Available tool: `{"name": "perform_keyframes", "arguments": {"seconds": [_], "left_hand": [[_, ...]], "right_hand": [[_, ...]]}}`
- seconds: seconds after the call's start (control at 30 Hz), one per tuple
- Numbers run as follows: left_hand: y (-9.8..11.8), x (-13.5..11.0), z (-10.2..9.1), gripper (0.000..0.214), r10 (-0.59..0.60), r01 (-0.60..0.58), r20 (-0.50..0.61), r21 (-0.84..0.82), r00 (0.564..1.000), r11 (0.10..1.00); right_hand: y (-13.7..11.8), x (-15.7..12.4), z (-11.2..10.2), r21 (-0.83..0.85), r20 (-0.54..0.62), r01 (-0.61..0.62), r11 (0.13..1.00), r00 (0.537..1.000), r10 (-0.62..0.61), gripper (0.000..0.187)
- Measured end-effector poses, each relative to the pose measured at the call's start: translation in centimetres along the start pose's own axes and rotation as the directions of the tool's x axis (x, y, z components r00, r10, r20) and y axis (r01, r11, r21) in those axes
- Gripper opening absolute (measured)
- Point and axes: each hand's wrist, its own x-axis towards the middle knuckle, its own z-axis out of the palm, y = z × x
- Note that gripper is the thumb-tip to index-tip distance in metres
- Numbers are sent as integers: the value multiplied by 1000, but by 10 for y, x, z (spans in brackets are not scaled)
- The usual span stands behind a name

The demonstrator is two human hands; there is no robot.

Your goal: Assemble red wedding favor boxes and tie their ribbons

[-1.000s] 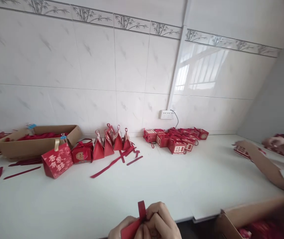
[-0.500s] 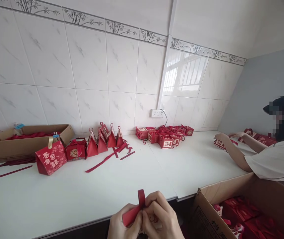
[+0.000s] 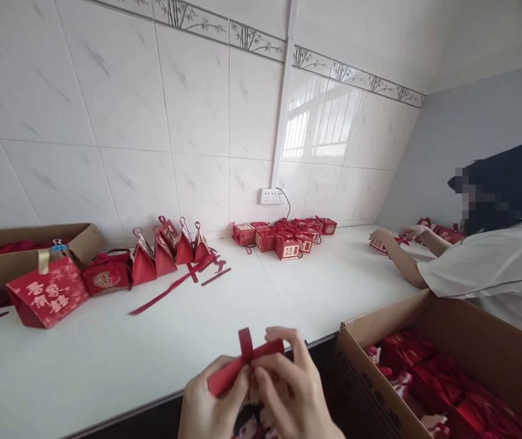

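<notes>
Low in the middle, at the table's front edge, I have a red paper gift box (image 3: 225, 377) between both hands. A red ribbon (image 3: 245, 344) stands up in a loop from its top ridge. My left hand (image 3: 210, 402) is closed around the box's left side, its thumb at the base of the ribbon. My right hand (image 3: 300, 390) pinches at that same spot with thumb and fingertips, while one finger is raised behind the ridge. Part of a printed cartoon figure (image 3: 248, 422) shows on the box front under my hands. The exact grip on the ribbon is hidden by my fingers.
On the white table (image 3: 105, 360) stand a red box with white lettering (image 3: 48, 296), several peaked boxes (image 3: 164, 253), loose ribbons (image 3: 169, 289) and a pile of boxes (image 3: 288, 238). A carton (image 3: 357, 360) holds red boxes at right. A co-worker (image 3: 485, 262) handles boxes beyond it.
My view has shifted to the right. The box has turned so that more of its top ridge and printed front shows. One right finger has lifted away from the ribbon.
</notes>
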Motion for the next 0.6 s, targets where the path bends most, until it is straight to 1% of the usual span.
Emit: {"name": "perform_keyframes", "arguments": {"seconds": [0.03,0.07,0.13,0.17,0.27,0.3,0.33,0.43,0.47,0.6], "left_hand": [[8,2,1,29,50,-52,48,40,998,998],[16,4,3,27,102,-106,67,63,993,992],[32,10,8,23,176,-183,82,84,981,980],[39,13,10,21,205,-212,85,85,975,974],[56,17,15,15,281,-287,106,45,954,957],[60,17,15,14,298,-303,111,37,948,952],[64,16,14,13,310,-316,114,34,944,948],[71,12,7,12,339,-345,123,32,933,938],[73,11,5,12,347,-353,122,32,930,935],[76,3,-7,10,371,-377,106,45,922,925]], "right_hand": [[-1,4,-10,-12,7,4,1000,1000,-4,14],[0,7,-19,-18,-13,7,1000,1000,-7,13],[2,14,-31,5,-73,-20,1000,997,20,9],[2,17,-35,26,-105,-36,999,994,39,11],[-1,23,-42,76,-166,-79,994,982,90,34],[-4,25,-44,82,-162,-85,993,982,98,38],[-8,27,-45,84,-146,-87,993,984,98,37],[-21,32,-50,81,-68,-83,993,994,88,20],[-26,34,-51,86,-55,-82,993,995,87,17],[-40,37,-53,131,-5,-76,989,997,77,16]]}}
